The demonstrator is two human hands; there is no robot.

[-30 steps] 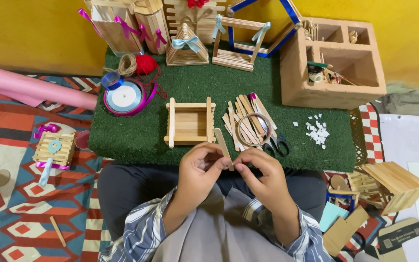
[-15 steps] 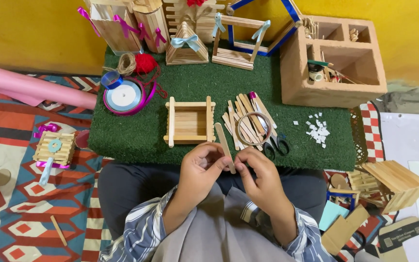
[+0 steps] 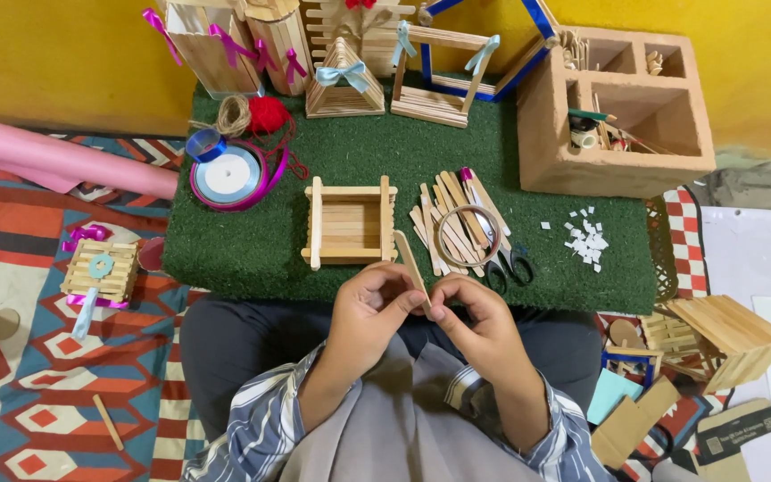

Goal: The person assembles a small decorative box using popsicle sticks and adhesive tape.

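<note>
Head view: I am looking down on both hands meeting just in front of my lap. My left hand (image 3: 369,308) is pinching the lower part of a stick (image 3: 410,265) between thumb and forefinger, and my right hand (image 3: 476,323) is closing its fingertips (image 3: 439,311) on the same stick from the other side, so both sets of fingers are clamped on it. The stick is rising at a slant from between the fingertips, its free end pointing away over the edge of the mat (image 3: 252,250).

Just beyond my fingertips the box (image 3: 351,222) is sitting on the mat, its near rail close to the stick's tip. Beyond my right fingers the stick pile (image 3: 452,214) is lying fanned out with a tape ring (image 3: 468,235) on top and scissors (image 3: 510,266) at its near edge. The white bits (image 3: 586,239) are lying scattered farther off to the right of that hand.

I am judging the risks from this grip. Both pinches are crowding one short stretch, so a twist could snap the thin wood or flick it out of my fingers. If anything sticky is sitting on the stick, which I cannot tell, my fingertips could smear it. Reaching forward carelessly, the tip could knock the box askew or scatter the pile.
</note>
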